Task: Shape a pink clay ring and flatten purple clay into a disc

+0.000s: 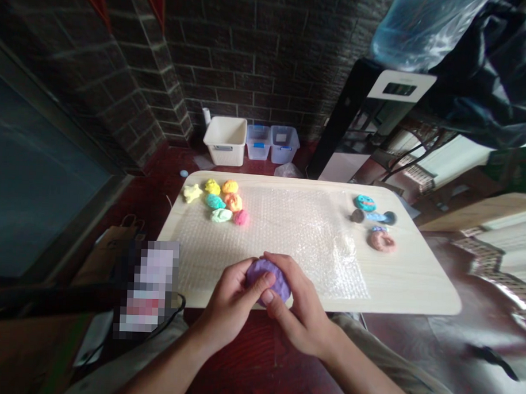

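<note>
A flattened round lump of purple modelling clay [275,279] is held between both hands above the table's near edge. My left hand [233,296] wraps its left side, with the thumb lying across the top. On the other side my right hand [300,304] curls round it, its thumb pressing the face close to the left thumb. The fingers underneath are hidden. Sheet bubble wrap [283,226] spreads on the table beyond the hands. At its far left lie several lumps of clay in yellow, orange, teal, pale green and pink [241,217].
On the table's [419,283] right sit a teal clay disc [365,202], a dumbbell-shaped clay piece [374,217] and a brownish-pink clay ring [382,241]. Behind it on the floor stand a white bin [225,139], two clear boxes [284,145] and a water dispenser [347,119].
</note>
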The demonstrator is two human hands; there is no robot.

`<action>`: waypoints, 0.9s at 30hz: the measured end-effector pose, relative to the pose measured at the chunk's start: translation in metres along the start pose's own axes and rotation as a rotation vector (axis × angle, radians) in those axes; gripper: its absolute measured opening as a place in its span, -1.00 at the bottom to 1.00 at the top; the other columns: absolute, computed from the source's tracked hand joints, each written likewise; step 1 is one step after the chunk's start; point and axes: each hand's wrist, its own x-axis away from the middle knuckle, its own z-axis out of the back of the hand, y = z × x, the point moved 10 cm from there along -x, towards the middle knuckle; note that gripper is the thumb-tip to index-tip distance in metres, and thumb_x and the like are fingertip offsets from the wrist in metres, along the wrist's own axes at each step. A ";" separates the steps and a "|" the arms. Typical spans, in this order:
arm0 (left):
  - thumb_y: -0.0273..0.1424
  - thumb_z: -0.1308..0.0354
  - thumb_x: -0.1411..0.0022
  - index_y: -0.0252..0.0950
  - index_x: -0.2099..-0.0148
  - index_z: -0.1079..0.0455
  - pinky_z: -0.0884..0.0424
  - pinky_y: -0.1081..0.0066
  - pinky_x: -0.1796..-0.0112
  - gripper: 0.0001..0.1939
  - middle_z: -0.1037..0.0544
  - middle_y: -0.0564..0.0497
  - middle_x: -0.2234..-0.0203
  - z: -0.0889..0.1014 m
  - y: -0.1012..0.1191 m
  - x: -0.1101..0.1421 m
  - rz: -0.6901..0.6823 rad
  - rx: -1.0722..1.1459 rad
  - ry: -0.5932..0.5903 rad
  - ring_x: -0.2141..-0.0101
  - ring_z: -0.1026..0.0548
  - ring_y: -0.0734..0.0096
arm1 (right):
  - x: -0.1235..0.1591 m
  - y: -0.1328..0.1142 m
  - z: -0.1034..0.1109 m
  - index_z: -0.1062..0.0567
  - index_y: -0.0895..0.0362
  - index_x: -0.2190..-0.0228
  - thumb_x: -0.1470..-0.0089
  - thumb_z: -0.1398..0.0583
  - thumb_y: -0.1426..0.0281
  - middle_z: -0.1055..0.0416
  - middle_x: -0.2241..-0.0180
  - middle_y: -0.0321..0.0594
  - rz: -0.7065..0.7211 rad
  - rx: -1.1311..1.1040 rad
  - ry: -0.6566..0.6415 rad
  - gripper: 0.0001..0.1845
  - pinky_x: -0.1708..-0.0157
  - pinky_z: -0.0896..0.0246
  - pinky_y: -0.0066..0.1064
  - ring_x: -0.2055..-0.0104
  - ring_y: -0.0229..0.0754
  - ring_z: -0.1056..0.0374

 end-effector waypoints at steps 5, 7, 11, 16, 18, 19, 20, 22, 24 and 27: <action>-0.11 -0.38 -0.27 -0.33 0.27 -0.46 -0.35 0.44 0.38 -0.63 -0.42 0.03 0.44 -0.011 0.007 0.001 0.012 0.013 -0.068 0.40 -0.35 0.41 | -0.003 -0.005 0.005 -0.32 0.00 -0.27 -0.36 -0.20 0.24 -0.40 -0.14 -0.04 0.007 -0.039 0.018 -0.49 -0.16 -0.37 -0.06 -0.16 0.06 -0.39; -0.13 -0.41 -0.23 -0.34 0.27 -0.46 -0.37 0.42 0.36 -0.63 -0.44 0.02 0.42 -0.013 0.008 0.002 0.019 0.019 -0.078 0.38 -0.37 0.38 | -0.004 -0.006 0.005 -0.34 0.00 -0.25 -0.38 -0.18 0.24 -0.43 -0.11 -0.07 -0.003 -0.056 0.027 -0.54 -0.15 -0.37 -0.09 -0.14 0.03 -0.40; -0.14 -0.41 -0.24 -0.35 0.23 -0.50 -0.38 0.43 0.34 -0.65 -0.47 0.00 0.40 -0.011 0.008 0.002 0.005 0.002 -0.055 0.35 -0.39 0.37 | -0.003 -0.006 0.004 -0.40 0.01 -0.18 -0.40 -0.15 0.27 -0.45 -0.08 -0.10 -0.015 -0.073 0.029 -0.64 -0.13 -0.35 -0.14 -0.12 0.00 -0.41; -0.16 -0.37 -0.30 -0.35 0.22 -0.51 -0.37 0.47 0.34 -0.68 -0.47 0.02 0.40 -0.013 0.009 0.000 -0.019 0.003 -0.096 0.36 -0.38 0.41 | -0.003 -0.006 0.005 -0.37 0.01 -0.22 -0.37 -0.20 0.25 -0.43 -0.09 -0.10 -0.024 -0.118 0.053 -0.57 -0.13 -0.34 -0.14 -0.11 -0.01 -0.39; -0.16 -0.36 -0.31 -0.35 0.20 -0.51 -0.39 0.46 0.33 -0.68 -0.48 0.01 0.39 -0.012 0.008 0.000 -0.020 -0.002 -0.091 0.35 -0.40 0.40 | -0.002 -0.005 0.005 -0.41 0.00 -0.18 -0.40 -0.17 0.24 -0.44 -0.07 -0.12 -0.045 -0.147 0.067 -0.62 -0.13 -0.33 -0.15 -0.11 -0.01 -0.39; -0.17 -0.35 -0.31 -0.35 0.19 -0.51 -0.40 0.45 0.32 -0.69 -0.49 0.01 0.38 -0.012 0.008 0.000 -0.022 -0.007 -0.084 0.34 -0.41 0.39 | -0.001 -0.005 0.005 -0.42 0.00 -0.16 -0.41 -0.16 0.24 -0.45 -0.07 -0.12 -0.055 -0.157 0.071 -0.65 -0.13 -0.33 -0.15 -0.12 -0.01 -0.39; -0.17 -0.35 -0.32 -0.34 0.17 -0.51 -0.41 0.45 0.31 -0.70 -0.50 0.00 0.37 -0.011 0.008 0.001 -0.028 -0.013 -0.075 0.32 -0.42 0.38 | 0.000 -0.004 0.004 -0.43 0.00 -0.15 -0.43 -0.14 0.23 -0.45 -0.07 -0.12 -0.063 -0.162 0.075 -0.67 -0.14 -0.32 -0.15 -0.13 -0.01 -0.39; -0.20 -0.35 -0.33 -0.34 0.15 -0.51 -0.43 0.44 0.27 -0.72 -0.51 0.00 0.34 -0.010 0.009 0.003 -0.054 -0.030 -0.052 0.30 -0.44 0.36 | 0.001 -0.003 0.001 -0.43 0.00 -0.16 -0.46 -0.08 0.23 -0.45 -0.06 -0.12 -0.072 -0.157 0.081 -0.67 -0.14 -0.31 -0.13 -0.13 -0.01 -0.38; -0.22 -0.34 -0.33 -0.33 0.14 -0.51 -0.43 0.42 0.24 -0.75 -0.53 0.00 0.33 -0.009 0.010 0.005 -0.078 -0.055 -0.035 0.27 -0.45 0.35 | 0.002 -0.002 0.000 -0.42 -0.01 -0.17 -0.48 -0.04 0.22 -0.45 -0.05 -0.12 -0.065 -0.146 0.090 -0.66 -0.15 -0.30 -0.12 -0.13 -0.01 -0.38; -0.23 -0.34 -0.33 -0.33 0.16 -0.50 -0.44 0.42 0.24 -0.75 -0.53 0.00 0.34 -0.009 0.010 0.007 -0.079 -0.069 -0.031 0.28 -0.46 0.35 | 0.003 -0.002 0.000 -0.43 -0.02 -0.17 -0.50 0.00 0.22 -0.45 -0.06 -0.12 -0.043 -0.134 0.091 -0.64 -0.16 -0.29 -0.11 -0.14 0.00 -0.37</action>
